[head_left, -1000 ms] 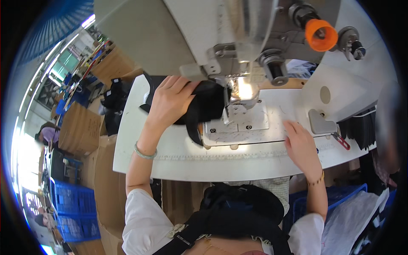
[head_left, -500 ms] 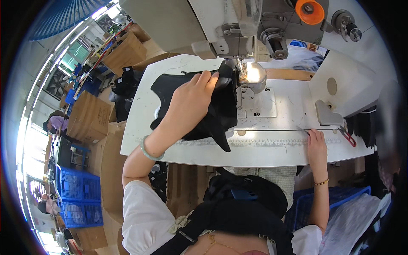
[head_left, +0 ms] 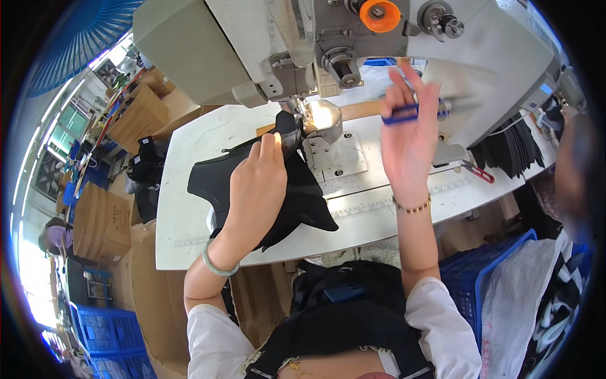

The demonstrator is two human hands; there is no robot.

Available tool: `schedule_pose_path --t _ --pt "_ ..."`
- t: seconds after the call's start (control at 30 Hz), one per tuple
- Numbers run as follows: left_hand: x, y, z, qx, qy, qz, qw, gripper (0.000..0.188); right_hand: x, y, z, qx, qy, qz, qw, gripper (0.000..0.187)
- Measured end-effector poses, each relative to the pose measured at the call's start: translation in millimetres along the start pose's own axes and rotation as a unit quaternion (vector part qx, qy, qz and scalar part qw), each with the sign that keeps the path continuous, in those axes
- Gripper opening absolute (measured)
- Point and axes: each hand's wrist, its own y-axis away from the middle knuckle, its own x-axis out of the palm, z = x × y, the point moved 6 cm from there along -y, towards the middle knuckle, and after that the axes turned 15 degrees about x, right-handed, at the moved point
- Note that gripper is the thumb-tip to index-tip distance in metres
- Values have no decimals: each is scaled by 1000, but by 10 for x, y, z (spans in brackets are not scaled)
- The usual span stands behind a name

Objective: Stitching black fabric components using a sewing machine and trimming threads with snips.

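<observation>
My left hand (head_left: 259, 183) is closed on the upper edge of a black fabric piece (head_left: 218, 180), just left of the needle area. The piece lies folded and uneven on the white sewing machine table (head_left: 173, 221), and its upper corner reaches the presser foot. My right hand (head_left: 410, 132) is raised above the table, right of the lit needle area. Its fingers are wrapped round blue-handled thread snips (head_left: 404, 114), whose metal blades point right and are smeared by motion. My left fingertips partly cover the fabric's grip point.
The sewing machine head (head_left: 189, 50) hangs over the table's far side, with an orange thread dial (head_left: 380, 15). Red-handled snips (head_left: 480, 172) lie near a stack of black pieces (head_left: 511, 148). A blue crate (head_left: 470, 284) stands at lower right, a cardboard box (head_left: 161, 297) at lower left.
My right hand has lifted off the table's front right and moved up and left, carrying the snips. My left hand stays on the black fabric. The whole view has shifted.
</observation>
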Motion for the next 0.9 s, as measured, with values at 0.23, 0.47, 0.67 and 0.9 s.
schedule_pose_path --t 0.23,0.47,0.67,0.9 --pt "4 46 -20 -1 -7 -23 1000 35 334 -271 78 -16 -45 -10 999 25" --pt "-72 207 -69 5 -18 37 999 42 215 -268 127 -48 14 -73 996 29" --pt "-24 175 -46 1 -17 32 999 45 64 315 -236 -36 539 -20 841 29" --pt "30 153 -101 -9 14 66 998 47 -108 604 -553 11 699 36 714 27"
